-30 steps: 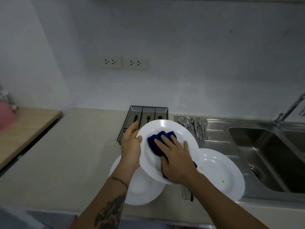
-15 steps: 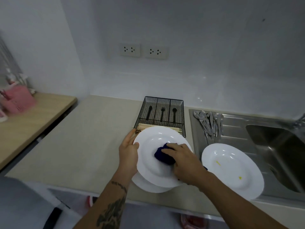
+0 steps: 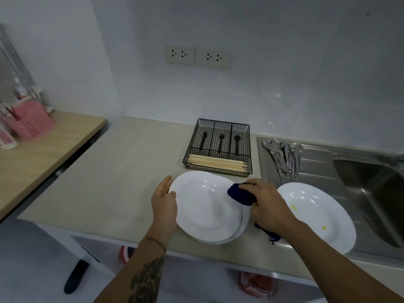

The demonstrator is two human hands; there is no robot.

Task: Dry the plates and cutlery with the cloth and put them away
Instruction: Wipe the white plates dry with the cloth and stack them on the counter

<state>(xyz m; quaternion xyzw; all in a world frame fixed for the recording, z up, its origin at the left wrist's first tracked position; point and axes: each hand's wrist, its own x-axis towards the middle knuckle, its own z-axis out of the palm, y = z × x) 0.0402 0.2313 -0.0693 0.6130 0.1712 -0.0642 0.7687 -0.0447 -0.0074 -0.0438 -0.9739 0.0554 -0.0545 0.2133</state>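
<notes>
A white plate (image 3: 203, 206) lies on top of another white plate (image 3: 241, 231) on the beige counter, near its front edge. My left hand (image 3: 164, 203) holds the top plate's left rim. My right hand (image 3: 267, 205) grips a dark blue cloth (image 3: 239, 193) at the plate's right rim; a tail of the cloth hangs below my wrist. A third white plate (image 3: 314, 213) with small yellow specks sits on the steel drainboard to the right. Several metal spoons (image 3: 284, 156) lie on the drainboard behind it.
A black wire cutlery tray (image 3: 218, 147) holding chopsticks and black utensils stands behind the plates. The steel sink basin (image 3: 376, 197) is at the right. A wooden table (image 3: 43, 147) with a pink basket (image 3: 30, 123) stands at the left. Wall sockets (image 3: 196, 56) are above.
The plate has come down from a tilted hold onto the plate on the counter. My right hand and the cloth moved from the plate's middle to its right rim.
</notes>
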